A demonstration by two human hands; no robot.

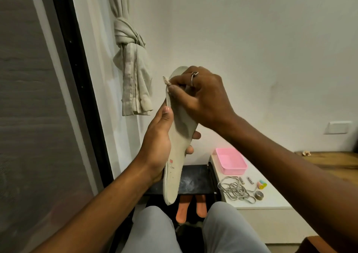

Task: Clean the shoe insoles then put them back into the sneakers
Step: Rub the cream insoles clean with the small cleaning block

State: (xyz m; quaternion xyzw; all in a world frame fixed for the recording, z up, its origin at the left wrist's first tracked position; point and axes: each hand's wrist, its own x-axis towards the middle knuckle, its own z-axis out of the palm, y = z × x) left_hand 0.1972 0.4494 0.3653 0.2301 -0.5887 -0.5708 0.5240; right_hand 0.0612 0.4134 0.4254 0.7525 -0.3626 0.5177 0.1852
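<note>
A long pale grey insole [175,156] stands almost upright in front of me, heel end down, with a small red label near the heel. My left hand [157,146] grips it around the middle, thumb on the front and fingers behind. My right hand [199,97] is at the upper part of the insole and pinches a small scrap of light cloth [166,80] against its left edge. Two orange insoles [191,208] lie on the floor below, between my knees. No sneakers are visible.
A low white table [271,198] at the right carries a pink tray [230,160], a tangle of grey laces [235,189], a tape roll and small coloured items. A dark stool [195,179] stands ahead. A knotted curtain [131,74] hangs at the left beside a window.
</note>
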